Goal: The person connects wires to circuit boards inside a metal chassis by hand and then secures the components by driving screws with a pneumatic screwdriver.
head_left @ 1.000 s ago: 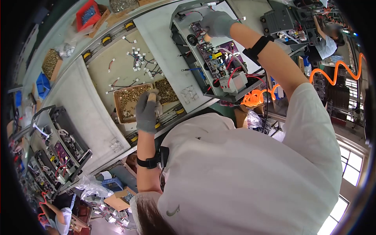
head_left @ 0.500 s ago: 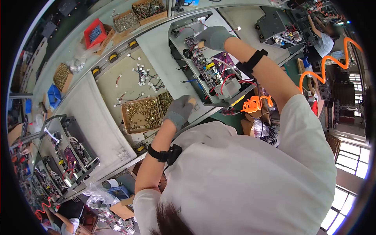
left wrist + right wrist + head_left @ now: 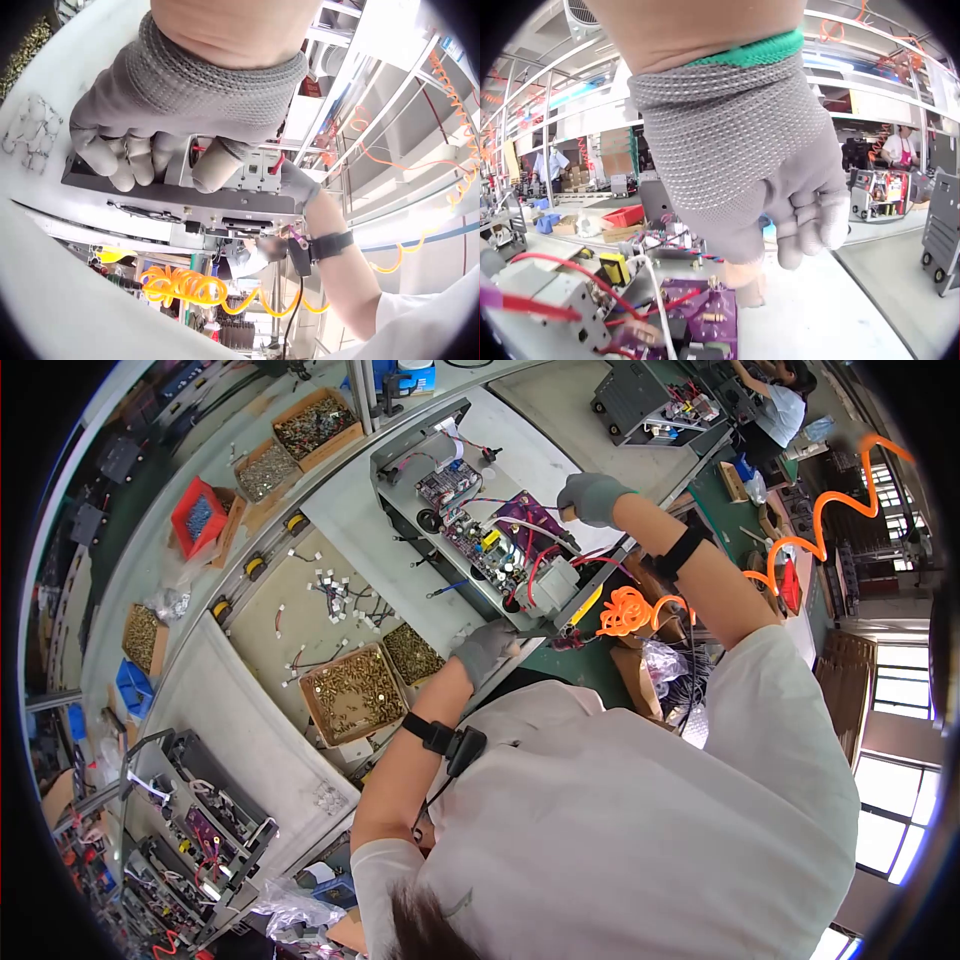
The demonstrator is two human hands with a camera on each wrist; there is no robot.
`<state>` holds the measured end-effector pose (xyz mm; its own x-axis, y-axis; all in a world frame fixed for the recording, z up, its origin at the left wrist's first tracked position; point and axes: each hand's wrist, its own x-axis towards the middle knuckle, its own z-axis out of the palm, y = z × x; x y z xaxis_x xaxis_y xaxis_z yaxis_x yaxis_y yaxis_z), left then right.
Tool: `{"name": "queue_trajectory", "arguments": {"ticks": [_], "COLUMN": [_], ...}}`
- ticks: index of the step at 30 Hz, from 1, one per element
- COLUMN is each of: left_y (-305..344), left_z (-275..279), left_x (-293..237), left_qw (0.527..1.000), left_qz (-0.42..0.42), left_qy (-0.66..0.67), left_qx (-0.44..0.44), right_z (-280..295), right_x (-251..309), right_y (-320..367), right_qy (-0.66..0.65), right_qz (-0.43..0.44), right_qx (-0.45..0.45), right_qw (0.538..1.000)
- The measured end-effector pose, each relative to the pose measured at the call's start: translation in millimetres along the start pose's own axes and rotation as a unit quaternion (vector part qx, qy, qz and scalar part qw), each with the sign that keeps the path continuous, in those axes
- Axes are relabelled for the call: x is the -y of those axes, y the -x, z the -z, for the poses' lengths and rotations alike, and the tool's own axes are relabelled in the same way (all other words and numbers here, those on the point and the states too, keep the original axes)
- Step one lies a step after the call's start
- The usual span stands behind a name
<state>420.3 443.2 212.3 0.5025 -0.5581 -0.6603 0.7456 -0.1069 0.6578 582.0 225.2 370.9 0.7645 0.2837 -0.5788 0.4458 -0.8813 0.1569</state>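
In the head view my gloved right hand (image 3: 597,500) is at the far right side of an opened metal chassis (image 3: 590,595) full of circuit boards. Its thumb and index finger pinch a thin twisted wire lead (image 3: 694,251), red and blue, that runs in from the boards. A purple circuit board (image 3: 712,319) lies just below that hand. My gloved left hand (image 3: 487,650) is at the near corner of the chassis, fingers bent, the thumb (image 3: 217,166) overlapping a grey terminal block (image 3: 255,171). I cannot tell whether these fingers hold anything.
Beside my left arm stand a carton of brass fasteners (image 3: 355,695) and a second lot of brass pieces (image 3: 412,653). Loose connector cables (image 3: 340,595) lie behind them. More opened chassis (image 3: 200,810) line the left. An orange coiled hose (image 3: 627,612) hangs at the right.
My left hand has left the brass fastener carton and come to the chassis's near corner. The right hand has moved from above the far boards to the right side, now with the wire lead.
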Motion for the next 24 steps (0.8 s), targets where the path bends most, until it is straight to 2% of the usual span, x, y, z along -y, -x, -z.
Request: {"name": "queue_trajectory", "arguments": {"ticks": [2,5,7,10,11,12,13,14,16,17,18,20,22,23,24], "left_y": [-4.8,-13.7,1.9,37.9,50.9,68.4,80.0,86.1,98.1,103.1,105.7,109.8,112.2,112.3,113.6], "left_z": [-0.5,1.7,20.2,42.0,40.8,37.4,36.8,38.5,38.8,41.0,42.9,46.1,48.8,49.6,49.8], "left_x": [8.6,22.4,23.9,25.1,22.9,17.0,15.8,21.2,23.4,22.0,24.4,35.1,45.2,49.3,52.8], "left_qw": [1.000,0.997,0.998,0.992,0.992,0.987,0.979,0.979,0.977,0.978,0.978,0.973,0.970,0.966,0.960], "left_qz": [-0.006,-0.001,-0.016,-0.030,-0.022,-0.022,-0.024,-0.020,-0.056,-0.001,0.002,0.001,-0.012,-0.028,-0.045], "left_qy": [0.027,0.075,0.015,-0.077,-0.081,-0.071,-0.062,-0.068,0.016,0.000,-0.002,0.033,0.061,0.090,0.119], "left_qx": [-0.009,-0.026,-0.055,-0.099,-0.098,-0.146,-0.194,-0.194,-0.205,-0.209,-0.211,-0.227,-0.235,-0.242,-0.248], "right_z": [-13.6,-21.8,-28.4,-36.4,-52.5,-55.1,-53.0,-48.8,-42.4,-41.5,-41.3,-41.3,-37.6,-42.5,-47.4], "right_x": [2.3,-0.7,2.7,21.3,24.0,31.6,42.0,51.3,63.8,68.2,73.0,82.7,92.3,97.2,104.6], "right_y": [-3.4,-6.8,-2.4,2.2,-8.4,-9.0,-8.8,-7.9,-6.4,-8.2,-9.9,-9.6,-6.4,-8.0,-8.5], "right_qy": [-0.053,-0.089,-0.169,-0.220,-0.232,-0.242,-0.294,-0.343,-0.378,-0.406,-0.431,-0.423,-0.328,-0.329,-0.252], "right_qz": [-0.007,0.012,0.056,0.098,0.121,0.117,0.124,0.132,0.141,0.125,0.110,0.119,0.168,0.171,0.195], "right_qx": [-0.048,-0.052,-0.080,-0.111,-0.155,-0.154,-0.118,-0.084,-0.063,-0.008,0.047,0.042,-0.001,0.000,-0.047], "right_qw": [0.997,0.995,0.981,0.964,0.953,0.951,0.940,0.926,0.913,0.905,0.895,0.897,0.930,0.929,0.947]}}
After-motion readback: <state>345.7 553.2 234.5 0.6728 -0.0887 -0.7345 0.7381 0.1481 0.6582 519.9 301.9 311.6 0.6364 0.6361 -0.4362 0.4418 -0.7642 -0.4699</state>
